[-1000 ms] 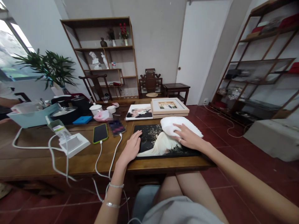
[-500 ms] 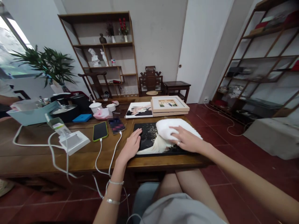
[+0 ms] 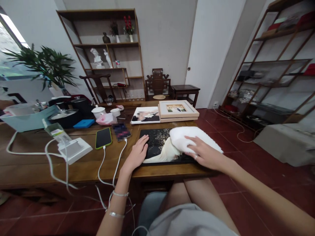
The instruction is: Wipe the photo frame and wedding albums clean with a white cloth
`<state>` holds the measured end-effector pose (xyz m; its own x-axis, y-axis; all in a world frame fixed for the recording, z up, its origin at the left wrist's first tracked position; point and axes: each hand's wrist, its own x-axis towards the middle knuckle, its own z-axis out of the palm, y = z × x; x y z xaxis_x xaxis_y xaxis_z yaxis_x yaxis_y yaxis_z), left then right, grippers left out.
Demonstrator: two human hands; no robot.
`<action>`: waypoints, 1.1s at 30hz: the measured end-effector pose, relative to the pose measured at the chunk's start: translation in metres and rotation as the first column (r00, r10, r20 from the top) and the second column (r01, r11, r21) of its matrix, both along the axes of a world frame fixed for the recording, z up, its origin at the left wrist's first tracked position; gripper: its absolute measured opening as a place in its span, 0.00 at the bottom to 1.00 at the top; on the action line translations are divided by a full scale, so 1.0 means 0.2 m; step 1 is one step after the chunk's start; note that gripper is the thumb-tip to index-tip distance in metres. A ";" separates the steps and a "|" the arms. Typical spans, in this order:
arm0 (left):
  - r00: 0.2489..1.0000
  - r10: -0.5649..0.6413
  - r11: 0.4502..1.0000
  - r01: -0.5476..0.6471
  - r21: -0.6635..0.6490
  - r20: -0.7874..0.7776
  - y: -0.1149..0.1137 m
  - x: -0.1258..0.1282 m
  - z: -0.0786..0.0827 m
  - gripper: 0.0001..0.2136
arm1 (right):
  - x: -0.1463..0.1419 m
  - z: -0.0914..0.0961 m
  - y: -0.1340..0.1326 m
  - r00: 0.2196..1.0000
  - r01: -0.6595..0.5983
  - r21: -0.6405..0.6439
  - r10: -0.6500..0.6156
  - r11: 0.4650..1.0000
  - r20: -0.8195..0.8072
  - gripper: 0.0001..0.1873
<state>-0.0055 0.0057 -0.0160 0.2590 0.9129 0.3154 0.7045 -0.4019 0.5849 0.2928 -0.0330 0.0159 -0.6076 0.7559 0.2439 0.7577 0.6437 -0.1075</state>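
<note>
A dark photo panel (image 3: 157,144) showing a cream dress lies flat at the table's front edge. My left hand (image 3: 138,151) rests flat on its left edge, fingers stretched out and holding nothing. On the right half of the panel my right hand (image 3: 205,153) grips a folded white towel (image 3: 189,136), its fingers pressed into the fluffy fabric. The towel hides the panel's right side and reaches past its right edge.
Behind the panel lie a white photo board (image 3: 147,118) and stacked light frames (image 3: 182,114). To the left are a phone (image 3: 103,138) on a cable, an open white box (image 3: 76,150), a blue case (image 3: 83,123) and a teapot (image 3: 98,112). White cables hang off the table (image 3: 118,172).
My right hand has slid the towel to the right across the panel, uncovering more of the middle. My left hand stays on the left edge.
</note>
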 end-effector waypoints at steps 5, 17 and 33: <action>1.000 0.007 1.000 -0.007 -0.008 -0.008 -0.01 0.01 0.00 0.19 | 0.04 0.03 -0.32 0.997 -0.076 -0.107 0.077 0.991 0.007 0.09; 1.000 0.001 1.000 -0.001 0.014 -0.030 -0.01 0.00 0.00 0.19 | -0.01 0.04 0.26 0.999 0.016 -0.039 -0.017 0.999 -0.047 0.19; 0.999 0.019 1.000 -0.020 -0.005 -0.048 -0.01 0.02 0.00 0.20 | 0.09 0.04 -0.26 0.998 0.031 -0.167 -0.040 0.986 -0.052 0.14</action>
<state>-0.0022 0.0040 -0.0162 0.2558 0.9196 0.2983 0.7395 -0.3849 0.5522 0.3118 -0.0858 0.0249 -0.5689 0.8094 0.1456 0.7698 0.5863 -0.2523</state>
